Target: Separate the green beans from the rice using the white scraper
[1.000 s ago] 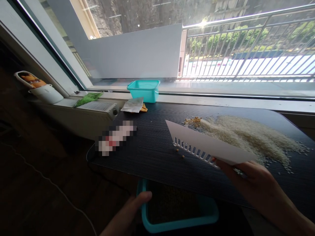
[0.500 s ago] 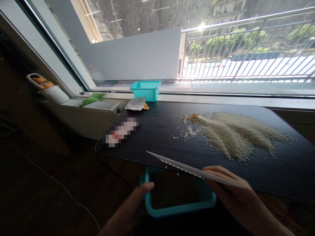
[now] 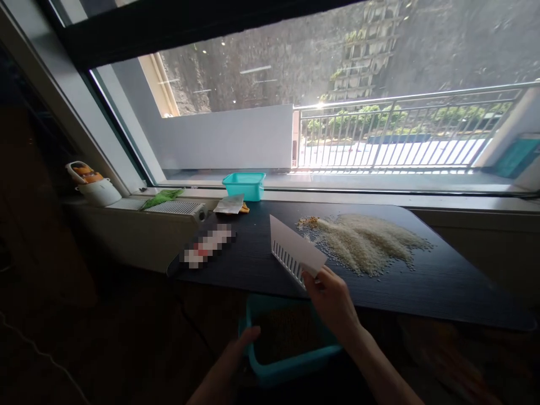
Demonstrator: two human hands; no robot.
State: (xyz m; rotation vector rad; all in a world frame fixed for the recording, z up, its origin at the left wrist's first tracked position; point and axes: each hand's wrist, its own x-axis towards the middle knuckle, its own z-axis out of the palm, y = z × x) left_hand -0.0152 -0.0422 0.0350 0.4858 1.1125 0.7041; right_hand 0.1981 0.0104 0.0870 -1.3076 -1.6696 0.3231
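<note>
"One change we see?"
"Our right hand (image 3: 331, 292), pinching the scraper (image 3: 296, 242), has swung from the tub (image 3: 291, 364) to the tabletop (image 3: 253, 256), nearer the rice (image 3: 365, 242); our left hand (image 3: 236, 351) grips the tub."

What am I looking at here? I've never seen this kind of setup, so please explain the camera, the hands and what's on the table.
There is no machine: one person works with two bare hands, and a camera worn on their head looks forward and down. The left hand holds the left side of a blue bin, its thumb over the rim; the contents are too dark to identify. The right hand holds a white slotted sheet above the near edge of the dark table. Right of the sheet lies a spread of pale grains, with some yellow grains at its far left end. A turquoise tub stands by the window. The pixelated patch at the table's left is unreadable.
</note>
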